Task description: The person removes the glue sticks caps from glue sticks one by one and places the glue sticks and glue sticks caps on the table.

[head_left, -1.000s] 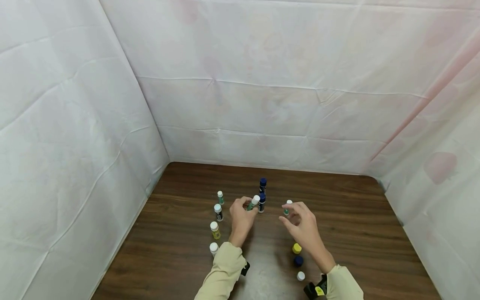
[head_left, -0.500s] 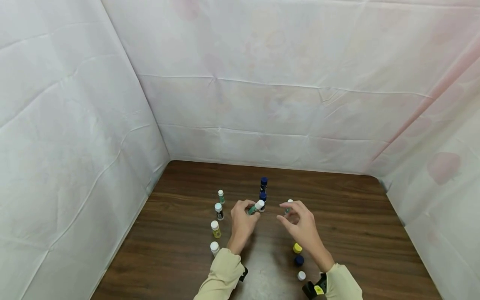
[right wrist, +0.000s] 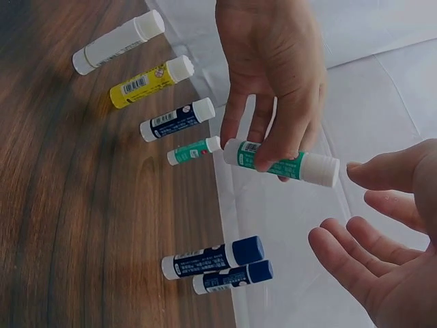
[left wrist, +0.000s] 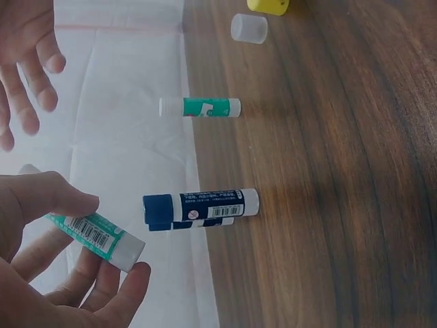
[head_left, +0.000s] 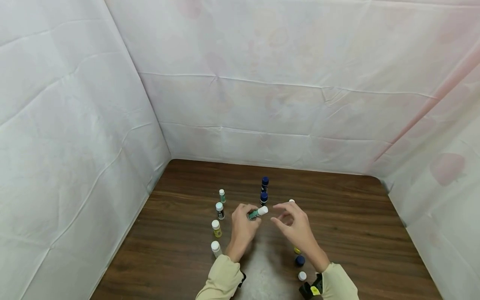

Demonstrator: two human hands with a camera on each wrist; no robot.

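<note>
My left hand (head_left: 241,227) grips a green glue stick (head_left: 258,213) with a white cap. It lies tilted, the cap end (right wrist: 319,169) pointing toward my right hand (head_left: 296,228). That right hand holds nothing; its thumb and fingers are spread apart just beyond the cap, thumb tip close to it in the right wrist view. Behind the left hand stand two navy glue sticks (left wrist: 212,203) with blue caps, close together. A smaller green glue stick (left wrist: 205,107) stands upright beyond the right hand, mostly hidden by it in the head view.
Left of the left hand runs a row of upright white-capped glue sticks: small green (head_left: 222,196), navy (head_left: 220,211), yellow (head_left: 216,229) and white (head_left: 216,249). Loose caps sit by the right forearm: yellow (left wrist: 268,5), navy (head_left: 299,261), white (head_left: 302,276). White cloth (head_left: 240,104) surrounds the wooden table (head_left: 356,233).
The glue stick in my left hand has tipped from steeply slanted to nearly level, its cap swinging right. My right hand has moved left toward it, fingers still apart.
</note>
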